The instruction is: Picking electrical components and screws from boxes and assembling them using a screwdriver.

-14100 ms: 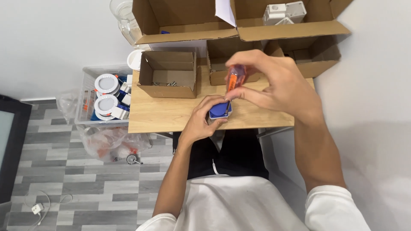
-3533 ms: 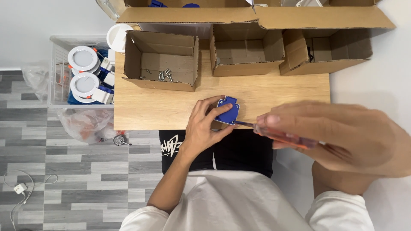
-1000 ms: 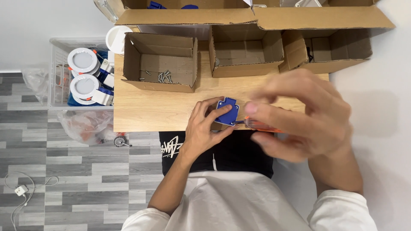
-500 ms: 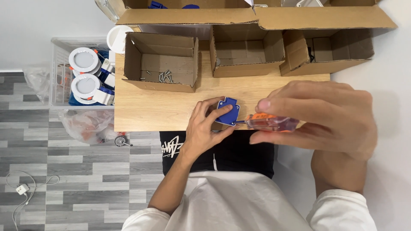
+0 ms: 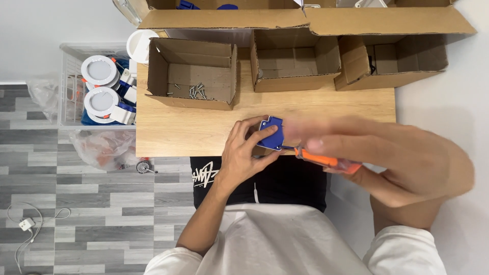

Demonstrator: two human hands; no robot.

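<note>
Half a second earlier the right hand sat level and fairly sharp beside the work; now it has swung lower and closer to the camera, and its fingers are smeared by motion, while the left hand has kept its place at the near edge of the light wooden table. The left hand is closed around the small blue plastic housing with notched corners, thumb over its top edge and fingers wrapped beneath it, so the piece stays at the table's front edge just above the person's lap. The right hand is clenched on the orange-handled screwdriver, whose tip meets the lower right corner of the blue housing (the metal shaft itself is too short and blurred to make out). Behind the grip, well apart from it, stands an open brown cardboard box holding loose silver screws. How the screwdriver tip seats in the housing cannot be told, since the right hand's blurred fingers cover that side. The underside of the housing is hidden by the left palm.
</note>
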